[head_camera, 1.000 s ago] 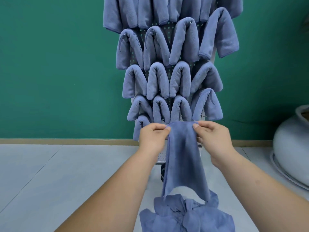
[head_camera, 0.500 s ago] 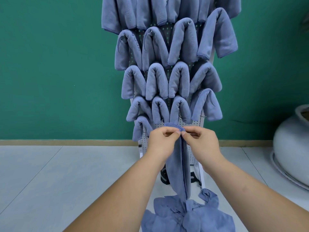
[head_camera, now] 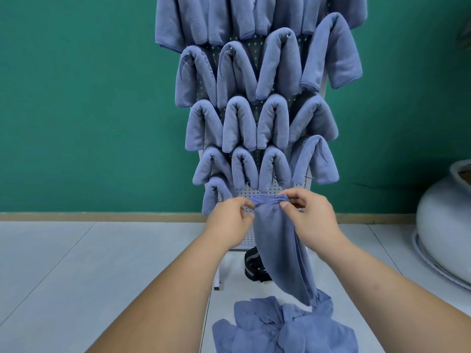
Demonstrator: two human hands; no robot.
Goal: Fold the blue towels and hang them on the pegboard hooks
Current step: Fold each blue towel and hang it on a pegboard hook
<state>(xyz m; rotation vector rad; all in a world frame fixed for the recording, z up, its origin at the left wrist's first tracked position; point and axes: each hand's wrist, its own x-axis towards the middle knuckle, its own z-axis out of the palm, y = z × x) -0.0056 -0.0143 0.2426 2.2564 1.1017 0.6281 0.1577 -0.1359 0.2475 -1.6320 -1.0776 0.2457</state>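
Both hands pinched the gathered top edge of the folded blue towel, the left hand at its left end and the right hand at its right. The towel hung before the bare lower pegboard, its tail just above the floor pile. Recommended: keep layers flush and the edge taut, then drape the midpoint over a free hook beside the lowest hung towel.

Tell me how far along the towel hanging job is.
Mostly done: several rows of folded blue microfibre towels hang on the white perforated pegboard. In hand: the left hand and right hand pinch the top of one long folded blue towel before the board's bare lower area. Remaining: hanging it, plus the crumpled pile of blue towels on the floor.
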